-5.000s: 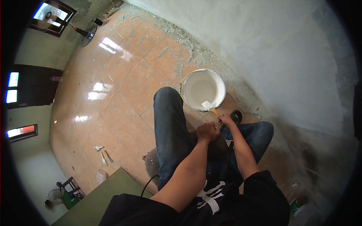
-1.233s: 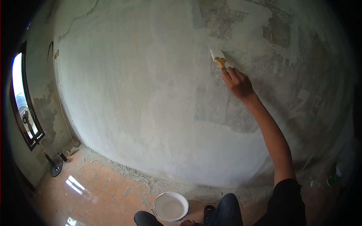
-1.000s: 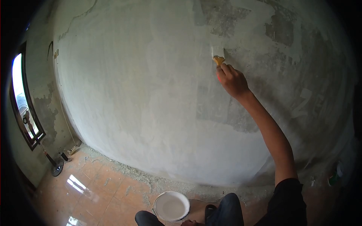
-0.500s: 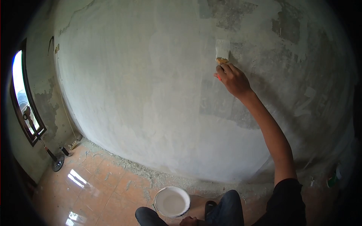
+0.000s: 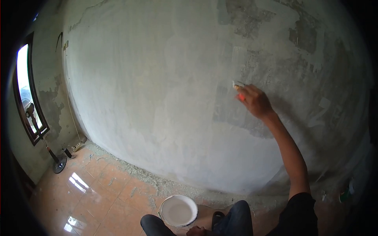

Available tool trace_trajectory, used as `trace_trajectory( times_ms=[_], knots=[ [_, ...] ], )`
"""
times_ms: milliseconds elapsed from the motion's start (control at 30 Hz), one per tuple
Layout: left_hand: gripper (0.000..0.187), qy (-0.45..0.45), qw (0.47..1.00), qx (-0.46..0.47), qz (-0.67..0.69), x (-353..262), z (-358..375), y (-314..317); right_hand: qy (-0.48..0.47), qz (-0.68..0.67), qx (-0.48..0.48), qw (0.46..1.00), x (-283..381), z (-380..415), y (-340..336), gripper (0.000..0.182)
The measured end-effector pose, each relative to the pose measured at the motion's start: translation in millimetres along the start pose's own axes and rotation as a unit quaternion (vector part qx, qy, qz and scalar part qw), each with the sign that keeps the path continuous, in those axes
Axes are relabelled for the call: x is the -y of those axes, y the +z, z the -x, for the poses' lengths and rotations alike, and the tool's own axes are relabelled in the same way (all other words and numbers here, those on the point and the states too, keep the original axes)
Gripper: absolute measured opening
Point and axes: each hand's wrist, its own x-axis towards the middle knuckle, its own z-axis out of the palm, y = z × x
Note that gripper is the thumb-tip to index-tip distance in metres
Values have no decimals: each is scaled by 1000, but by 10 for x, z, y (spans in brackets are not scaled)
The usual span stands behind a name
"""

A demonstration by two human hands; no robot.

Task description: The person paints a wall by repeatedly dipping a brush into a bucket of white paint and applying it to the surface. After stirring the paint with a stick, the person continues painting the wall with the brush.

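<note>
My right hand [image 5: 256,101] is raised at the wall [image 5: 157,98], its fingers closed around a putty knife [image 5: 237,86] with a yellowish and red handle. The tool's pale tip is at the wall, seen nearly edge-on; the fingers cover much of the handle. Patches of grey show on the wall around it. My left hand [image 5: 196,231] rests low between my knees, partly cut off by the lower frame edge. Its fingers look curled, and whatever they may hold is hidden. Just left of it stands a white bucket [image 5: 160,210] with pale, smooth material inside.
Flaky debris [image 5: 145,176] lies along the wall's foot on the orange tiled floor [image 5: 106,200]. A standing fan [image 5: 59,165] is by the window [image 5: 24,78] at left. A green container [image 5: 345,196] sits at far right.
My right hand has moved down along the wall with the putty knife, and the tool has tilted. A faint streak shows above it. My left hand stays low.
</note>
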Motion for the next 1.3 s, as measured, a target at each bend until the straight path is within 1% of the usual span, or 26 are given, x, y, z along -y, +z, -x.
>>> trace_trajectory(
  times_ms=[33,67,133,167,233,267,333,367,400,433,467,533,667,733,767,900,967,1000,1067,1100,1200,1300],
  knots=[
    [52,11,1000,-6,-12,7,19,3,57,-47,16,997,-80,-82,-109,19],
    [52,11,1000,-5,-12,9,39,-2,90,-73,19,993,-162,-185,-227,21],
    [52,-5,1000,5,9,-39,52,-48,70,-68,-20,995,-340,-382,-371,22],
    [52,-4,1000,5,8,-57,59,-67,70,-67,-20,995,-410,-490,-427,22],
    [50,-8,1000,3,12,-73,83,-78,40,-29,-51,997,-530,-654,-503,20],
    [50,-8,1000,5,12,-63,84,-65,41,-29,-49,998,-552,-709,-503,20],
    [47,-1,1000,-16,5,-45,69,-35,-30,28,-48,998,-540,-806,-479,19],
    [47,-1,1000,-14,5,-40,66,-20,-30,27,-45,998,-543,-820,-432,19],
    [48,-4,1000,-17,5,-45,72,-24,-54,57,-34,996,-551,-815,-341,19],
    [48,-7,1000,-21,5,-49,71,-17,-79,87,-24,993,-558,-795,-255,18],
    [48,-9,1000,-21,6,-35,53,6,-80,84,-23,993,-554,-758,-176,18],
    [49,7,1000,-21,0,22,-25,63,-109,120,-48,986,-495,-663,-36,17],
    [51,-8,1000,-6,-7,129,-217,180,-102,100,-19,989,-290,-355,90,17],
    [49,-53,998,-36,5,111,-205,175,-94,48,21,994,-168,-155,172,16],
    [49,-53,998,-32,4,93,-181,160,-119,46,18,992,-123,-61,226,16],
    [49,-69,997,-23,-11,6,-95,38,-138,18,28,990,118,295,364,15],
    [49,-72,997,-18,-9,8,-99,45,-117,-7,100,988,200,383,362,16],
    [49,-69,997,-20,-12,14,-112,56,-118,-7,99,988,204,398,333,16],
    [49,-68,997,-23,-14,18,-117,61,-34,-99,161,981,246,326,151,17],
    [49,-65,998,-20,-14,18,-114,58,-36,-99,162,981,217,299,114,17],
    [49,-65,998,-19,-18,-7,-85,20,10,-98,132,986,-24,127,1,20],
    [49,-61,998,-22,-17,53,-160,96,45,-128,97,986,-431,-187,-143,21]
  ],
)
